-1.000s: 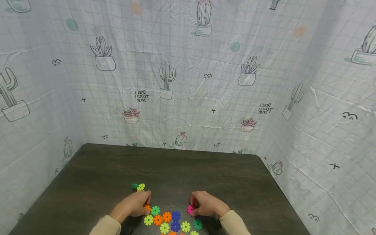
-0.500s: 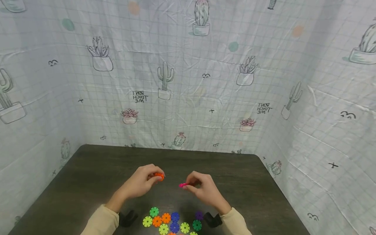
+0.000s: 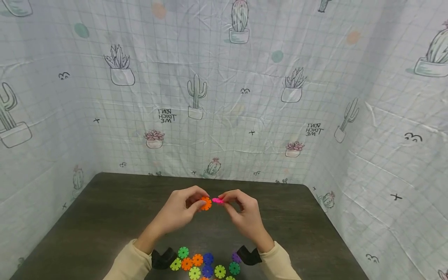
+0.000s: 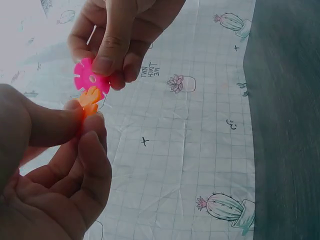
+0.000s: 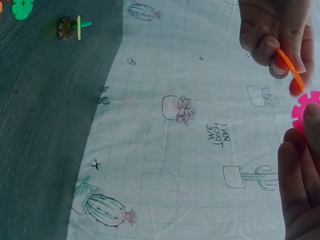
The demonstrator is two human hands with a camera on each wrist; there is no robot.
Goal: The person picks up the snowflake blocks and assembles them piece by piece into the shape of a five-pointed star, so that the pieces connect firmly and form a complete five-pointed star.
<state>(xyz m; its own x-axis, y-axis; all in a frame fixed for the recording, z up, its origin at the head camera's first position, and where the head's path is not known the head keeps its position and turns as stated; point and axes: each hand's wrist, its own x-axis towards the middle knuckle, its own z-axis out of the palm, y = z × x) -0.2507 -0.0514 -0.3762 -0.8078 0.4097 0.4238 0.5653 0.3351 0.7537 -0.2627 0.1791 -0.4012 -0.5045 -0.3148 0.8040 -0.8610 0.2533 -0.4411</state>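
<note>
My left hand (image 3: 182, 208) pinches an orange notched plastic disc (image 3: 206, 203) between thumb and fingers, above the table's middle. Facing it, my right hand (image 3: 244, 210) pinches a pink notched disc (image 3: 217, 200) by its edge. The discs stand almost rim to rim and turned across each other: in the right wrist view the orange disc (image 5: 291, 69) is edge-on while the pink disc (image 5: 301, 107) shows its flat face. In the left wrist view the orange disc (image 4: 90, 100) overlaps the rim of the pink disc (image 4: 84, 77); whether they touch I cannot tell.
Several loose notched discs lie on the dark table (image 3: 126, 210) near its front, among them a green disc (image 3: 183, 252), a blue disc (image 3: 207, 271) and a purple disc (image 3: 236, 257). An upright yellow disc (image 5: 78, 27) stands farther off. Patterned cloth (image 3: 224, 97) surrounds the table.
Both hands have picked up a disc from the table, orange in the left and pink in the right. They have risen and come together, bringing the two discs close.
</note>
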